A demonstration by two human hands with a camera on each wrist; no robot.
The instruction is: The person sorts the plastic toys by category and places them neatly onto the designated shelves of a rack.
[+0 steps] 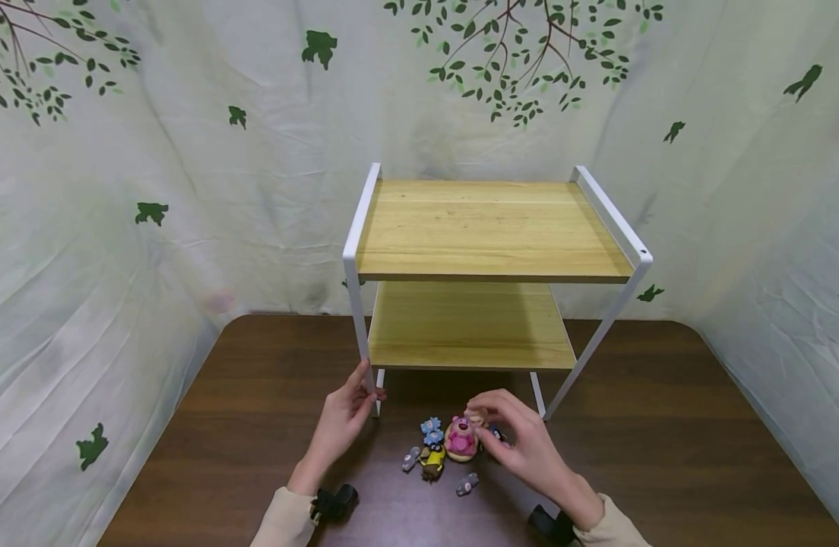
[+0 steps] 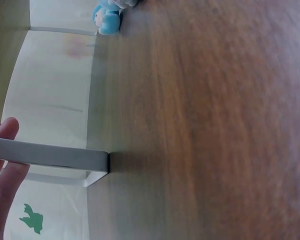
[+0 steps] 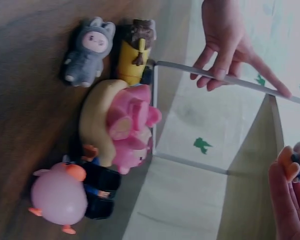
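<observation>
My left hand [image 1: 339, 418] pinches the white front left leg [image 2: 50, 154] of a two-tier shelf, thumb and fingers on opposite sides. Between the fingertips of my right hand [image 1: 525, 442] is a small figurine with orange and blue parts [image 3: 290, 165]; the rest of it is cut off or covered. Below that hand, on the tabletop, sits a pink bear figurine [image 1: 461, 441] with a cream base. Around the bear are a yellow-and-brown figurine [image 1: 432, 460], blue figurines [image 1: 432, 430], grey rabbit-eared figurines [image 3: 90, 52], a pale pink round figurine [image 3: 60, 195] and a dark one [image 3: 104, 192].
The shelf has a wooden top board [image 1: 491, 228] and a lower board [image 1: 470, 323] in a white frame. It stands on a dark brown table [image 1: 276, 380]. A pale leaf-printed curtain [image 1: 276, 190] hangs behind and along the sides.
</observation>
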